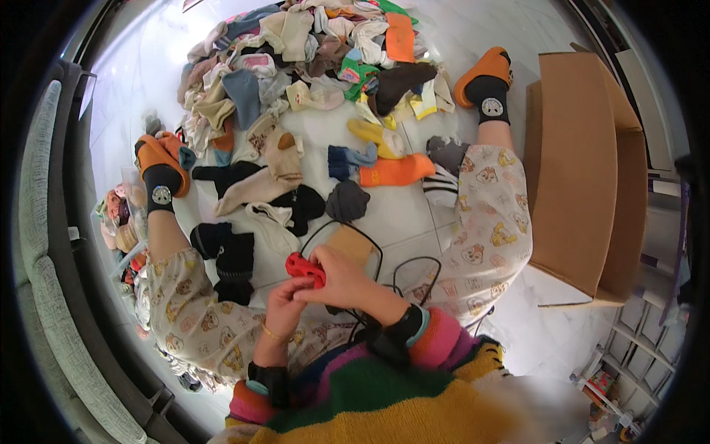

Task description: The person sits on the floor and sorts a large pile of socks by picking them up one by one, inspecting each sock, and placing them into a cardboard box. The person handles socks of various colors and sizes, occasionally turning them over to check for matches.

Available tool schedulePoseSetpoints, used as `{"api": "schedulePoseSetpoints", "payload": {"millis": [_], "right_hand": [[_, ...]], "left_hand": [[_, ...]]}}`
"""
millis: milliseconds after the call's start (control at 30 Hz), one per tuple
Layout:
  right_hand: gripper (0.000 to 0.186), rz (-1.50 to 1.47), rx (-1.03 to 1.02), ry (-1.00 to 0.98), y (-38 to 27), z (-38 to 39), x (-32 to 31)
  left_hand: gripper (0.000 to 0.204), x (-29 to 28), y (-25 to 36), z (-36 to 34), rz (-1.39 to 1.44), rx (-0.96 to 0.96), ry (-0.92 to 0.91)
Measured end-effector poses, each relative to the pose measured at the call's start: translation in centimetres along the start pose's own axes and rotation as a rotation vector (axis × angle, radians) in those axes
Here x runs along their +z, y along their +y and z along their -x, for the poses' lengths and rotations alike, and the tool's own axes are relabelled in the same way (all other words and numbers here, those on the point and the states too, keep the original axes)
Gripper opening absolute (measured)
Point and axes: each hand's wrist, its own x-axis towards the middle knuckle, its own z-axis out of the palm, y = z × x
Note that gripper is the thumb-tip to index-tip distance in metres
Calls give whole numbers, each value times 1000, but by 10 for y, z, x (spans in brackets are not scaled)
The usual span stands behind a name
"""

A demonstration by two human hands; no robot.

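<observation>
Both of my hands are closed on a small bunched red sock (305,269) in front of my lap. My left hand (284,305) pinches its lower side, and my right hand (342,280) grips it from the right, thumb and fingers near the top. The folds hide the sock's full shape. Just beyond my hands lie a tan flat piece (350,244), a balled dark grey sock (347,200) and a white sock (272,228). An orange sock (397,171) is farther out, beside a blue sock (350,160) and a yellow sock (377,138).
A big heap of mixed socks (296,44) covers the far floor. Black socks (235,255) lie by my left leg. At left, a clear container (122,222) of socks stands near a grey sofa (63,333). An open cardboard box (573,170) stands right. Black cables (399,277) loop near my hands.
</observation>
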Motion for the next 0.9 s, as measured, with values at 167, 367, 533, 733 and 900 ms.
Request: {"api": "schedulePoseSetpoints", "payload": {"millis": [167, 367, 533, 733, 900], "right_hand": [[42, -89, 30, 26, -3, 9, 7], [26, -63, -172, 22, -4, 25, 15], [35, -98, 96, -81, -4, 37, 24], [43, -101, 121, -108, -7, 48, 38], [37, 118, -29, -208, -7, 55, 48]], "left_hand": [[25, 10, -7, 1, 171, 89, 68], [23, 3, -8, 17, 288, 5, 122], [16, -2, -10, 30, 165, 89, 60], [12, -15, -16, 38, 81, 7, 113], [9, -26, -24, 62, 195, -58, 148]]}}
